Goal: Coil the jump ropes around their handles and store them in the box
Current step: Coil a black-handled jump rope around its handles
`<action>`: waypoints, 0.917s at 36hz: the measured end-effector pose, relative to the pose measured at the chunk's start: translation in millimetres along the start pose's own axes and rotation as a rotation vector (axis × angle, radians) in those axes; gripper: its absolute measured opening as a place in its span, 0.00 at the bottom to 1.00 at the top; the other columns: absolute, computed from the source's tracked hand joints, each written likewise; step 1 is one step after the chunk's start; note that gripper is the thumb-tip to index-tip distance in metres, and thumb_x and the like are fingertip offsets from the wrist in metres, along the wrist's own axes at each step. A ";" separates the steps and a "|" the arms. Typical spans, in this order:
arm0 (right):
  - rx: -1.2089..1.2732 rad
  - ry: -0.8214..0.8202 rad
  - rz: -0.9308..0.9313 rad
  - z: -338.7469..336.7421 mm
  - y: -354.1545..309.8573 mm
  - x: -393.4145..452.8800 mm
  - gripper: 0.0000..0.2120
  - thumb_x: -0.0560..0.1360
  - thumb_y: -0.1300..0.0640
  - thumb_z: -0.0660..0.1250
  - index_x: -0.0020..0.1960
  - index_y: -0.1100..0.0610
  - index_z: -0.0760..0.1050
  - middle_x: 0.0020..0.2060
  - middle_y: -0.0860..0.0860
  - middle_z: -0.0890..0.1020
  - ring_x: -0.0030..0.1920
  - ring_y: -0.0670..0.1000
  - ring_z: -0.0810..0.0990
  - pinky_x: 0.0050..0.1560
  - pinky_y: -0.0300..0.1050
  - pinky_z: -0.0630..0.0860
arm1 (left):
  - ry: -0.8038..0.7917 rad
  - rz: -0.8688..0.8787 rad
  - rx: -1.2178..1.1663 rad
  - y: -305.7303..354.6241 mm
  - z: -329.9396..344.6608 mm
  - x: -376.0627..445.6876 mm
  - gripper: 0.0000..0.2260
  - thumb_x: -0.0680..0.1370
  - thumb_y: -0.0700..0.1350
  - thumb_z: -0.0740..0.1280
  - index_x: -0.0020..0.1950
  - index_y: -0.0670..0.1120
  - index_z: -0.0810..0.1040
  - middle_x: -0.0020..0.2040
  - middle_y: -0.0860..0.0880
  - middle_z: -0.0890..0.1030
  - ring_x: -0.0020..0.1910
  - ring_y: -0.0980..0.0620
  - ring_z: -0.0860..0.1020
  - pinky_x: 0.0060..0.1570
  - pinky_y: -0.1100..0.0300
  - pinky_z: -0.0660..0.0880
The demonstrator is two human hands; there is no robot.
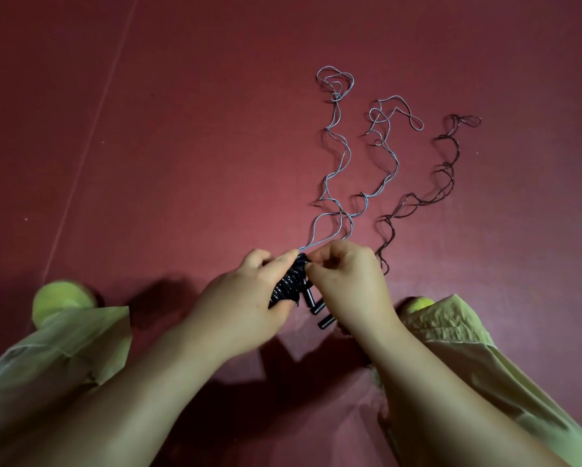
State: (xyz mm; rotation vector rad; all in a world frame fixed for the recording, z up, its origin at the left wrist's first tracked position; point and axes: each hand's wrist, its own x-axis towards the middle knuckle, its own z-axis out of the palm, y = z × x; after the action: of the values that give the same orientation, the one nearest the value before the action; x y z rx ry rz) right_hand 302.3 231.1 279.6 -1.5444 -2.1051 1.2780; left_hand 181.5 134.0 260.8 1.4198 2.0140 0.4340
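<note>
Head view: coiled handles (288, 284) slanting lower-left to upper-right.

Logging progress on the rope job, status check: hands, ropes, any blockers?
Left hand grips black coiled handles; right hand pinches at the coil's top. Two grey ropes and one dark rope lie loose on red floor. Box not in view.

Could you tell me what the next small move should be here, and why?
Probably another turn of the grey rope around the handles. The left hand holds the bundle, already wound with black coils, while the right hand pinches the rope at its top. Most of the grey rope lies loose and wavy on the red floor, so the coiling looks unfinished.
</note>
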 end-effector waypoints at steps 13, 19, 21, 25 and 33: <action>0.256 0.007 0.054 1.9 -0.7 2.3 0.12 0.70 0.65 0.71 0.31 0.53 0.75 0.24 0.44 0.77 0.27 0.44 0.74 0.36 0.43 0.72 | 0.075 0.042 -0.098 3.8 -5.7 0.7 0.19 0.68 0.55 0.65 0.56 0.60 0.63 0.56 0.58 0.71 0.50 0.46 0.78 0.47 0.51 0.75; 0.384 -0.081 0.123 -0.9 2.6 4.6 0.10 0.73 0.66 0.70 0.36 0.57 0.74 0.26 0.47 0.77 0.24 0.44 0.73 0.29 0.42 0.71 | 0.076 0.077 0.020 3.7 -7.8 1.2 0.19 0.71 0.53 0.67 0.59 0.57 0.66 0.60 0.57 0.71 0.50 0.44 0.79 0.45 0.51 0.75; 0.458 -0.138 0.142 -2.0 4.5 7.1 0.09 0.73 0.66 0.70 0.40 0.56 0.73 0.28 0.48 0.76 0.24 0.43 0.73 0.29 0.40 0.72 | 0.071 0.076 0.016 1.9 -11.3 1.4 0.19 0.68 0.55 0.64 0.59 0.58 0.66 0.60 0.58 0.71 0.50 0.45 0.79 0.45 0.51 0.76; 0.462 -0.262 0.132 -7.0 12.5 12.6 0.08 0.75 0.63 0.70 0.51 0.52 0.77 0.28 0.44 0.76 0.25 0.44 0.71 0.32 0.42 0.71 | 0.052 0.096 0.012 0.8 -14.4 0.1 0.20 0.68 0.56 0.63 0.58 0.59 0.63 0.60 0.59 0.70 0.50 0.46 0.78 0.46 0.51 0.76; 0.412 -0.375 0.068 -12.3 15.3 11.7 0.06 0.71 0.52 0.72 0.47 0.50 0.81 0.35 0.50 0.76 0.32 0.47 0.68 0.30 0.38 0.63 | 0.013 0.094 -0.078 0.6 -16.9 -2.1 0.20 0.67 0.56 0.64 0.57 0.59 0.66 0.57 0.60 0.71 0.51 0.50 0.77 0.49 0.52 0.75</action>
State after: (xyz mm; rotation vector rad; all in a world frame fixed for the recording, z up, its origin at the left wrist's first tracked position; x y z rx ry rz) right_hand 315.3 248.4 272.0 -1.2816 -1.8225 2.0050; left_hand 171.3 133.7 274.4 1.4709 1.9247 0.5574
